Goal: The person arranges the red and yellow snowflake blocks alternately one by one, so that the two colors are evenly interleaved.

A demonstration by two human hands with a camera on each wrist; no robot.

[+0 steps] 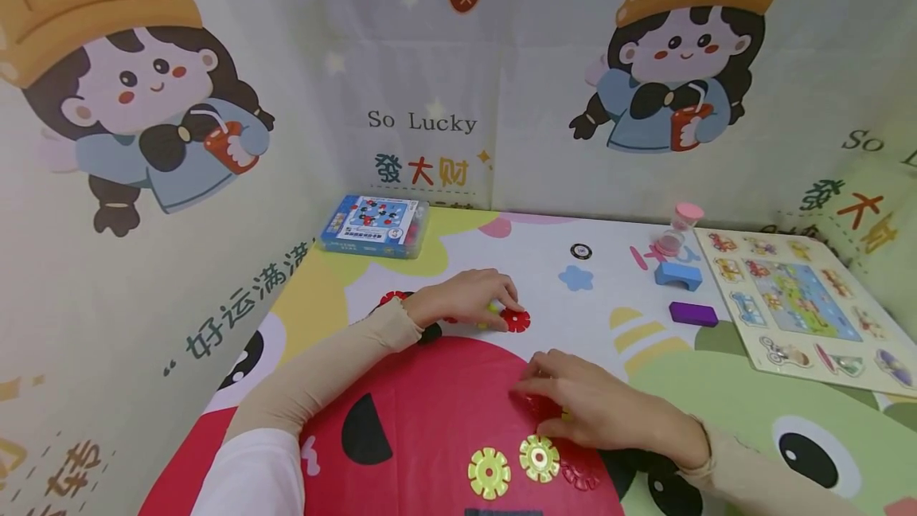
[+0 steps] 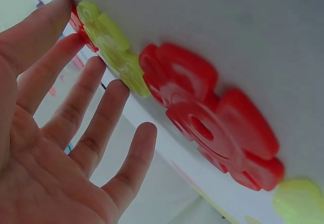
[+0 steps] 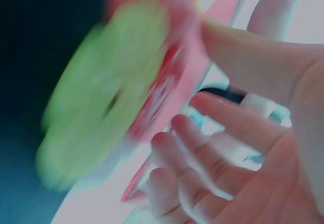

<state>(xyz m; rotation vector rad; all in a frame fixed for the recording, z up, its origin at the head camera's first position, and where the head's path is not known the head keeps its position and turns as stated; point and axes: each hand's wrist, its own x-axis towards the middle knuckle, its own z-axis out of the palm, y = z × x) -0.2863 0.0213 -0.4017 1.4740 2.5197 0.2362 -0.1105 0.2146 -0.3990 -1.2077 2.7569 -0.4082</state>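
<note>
Head view. Left hand (image 1: 469, 299): one, fingers spread and bent loosely downward, tips at a red notched disc (image 1: 516, 320) on the white part of the printed tabletop (image 1: 530, 269); a yellow disc (image 1: 492, 307) lies under the fingers. Further red disc (image 1: 392, 295), behind the left forearm (partly covered). Right hand (image 1: 595, 400): one, fingers loosely bent and apart, over the red print; another yellow disc (mostly hidden) shows beneath it. Yellow flower-edged discs, two: the left one (image 1: 489, 473) and the right one (image 1: 540, 459), side by side below the right hand, with a translucent red disc (image 1: 582, 476) just beside the latter. At the back left, a blue-labelled box (image 1: 372, 225). Towards the right: black ringed chip (image 1: 581, 251), pink sand timer (image 1: 679, 229), blue arch block (image 1: 678, 275), purple block (image 1: 693, 314), picture puzzle board (image 1: 809, 345). Behind, a printed cloth (image 1: 537, 173) with cartoon figures.

Left wrist view. Left hand with palm visible and fingers extended, thumb and forefinger tips at the farthest red disc (whether they pinch it, one cannot tell). Discs in a row, red and yellow alternating.

Right wrist view. Right hand with fingers parted and slightly bent; a yellow disc (blurred) fills the left foreground, red pieces behind it.
</note>
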